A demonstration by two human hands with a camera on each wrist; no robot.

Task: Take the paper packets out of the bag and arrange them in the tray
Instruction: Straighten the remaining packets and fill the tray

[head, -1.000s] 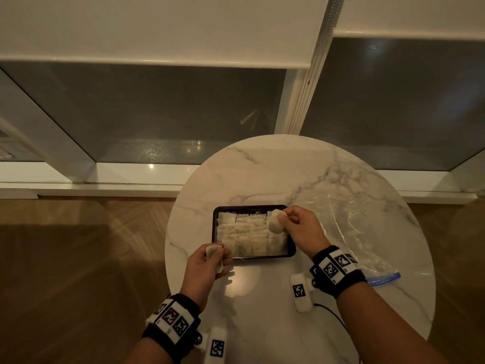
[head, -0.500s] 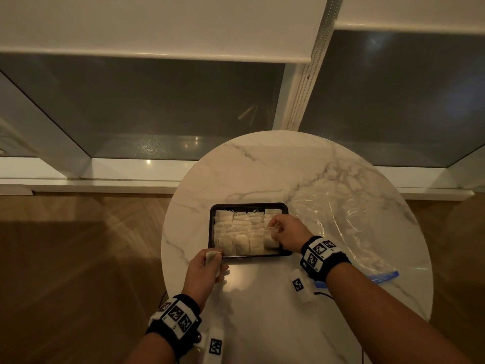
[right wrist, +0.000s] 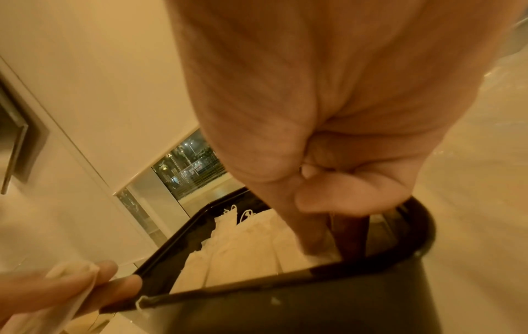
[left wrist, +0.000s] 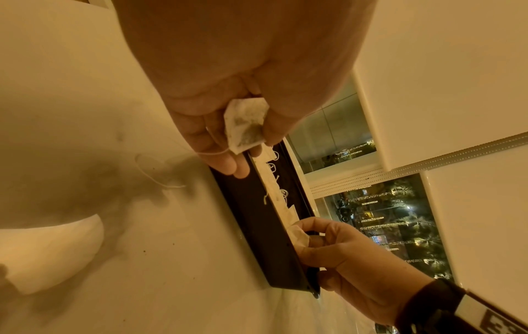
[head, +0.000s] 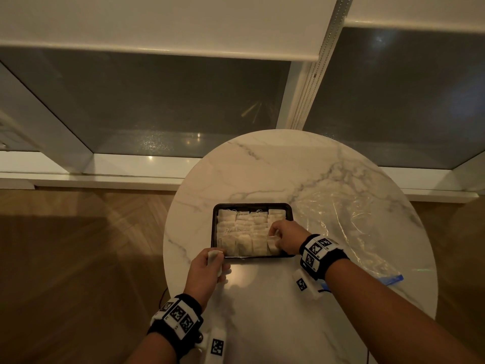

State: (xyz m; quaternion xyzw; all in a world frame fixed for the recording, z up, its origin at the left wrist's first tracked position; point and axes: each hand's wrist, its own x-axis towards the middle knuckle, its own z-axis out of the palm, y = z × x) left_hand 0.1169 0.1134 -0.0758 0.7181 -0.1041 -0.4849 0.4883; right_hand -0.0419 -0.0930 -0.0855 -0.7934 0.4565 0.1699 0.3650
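A black tray (head: 214, 232) on the round marble table holds rows of white paper packets (head: 244, 229). My right hand (head: 278, 237) is down in the tray's near right corner and pinches a packet (head: 273, 244) that stands among the others; the left wrist view shows thumb and forefinger on this packet (left wrist: 300, 235). My left hand (head: 210, 267) hovers at the tray's near left corner, gripping another packet (head: 214, 257), seen stained and with a string (left wrist: 245, 126). The clear plastic bag (head: 341, 227) with a blue zip (head: 391, 279) lies flat to the right of the tray.
The table (head: 262, 174) is small, with its rim close on every side and wooden floor (head: 78, 258) below. A window ledge (head: 105, 177) runs behind it. A loose thread (left wrist: 154, 178) lies on the marble near the tray.
My right hand has carried its packet from above the tray's far right down into the near right corner. The left hand has stayed by the near left corner with its packet.
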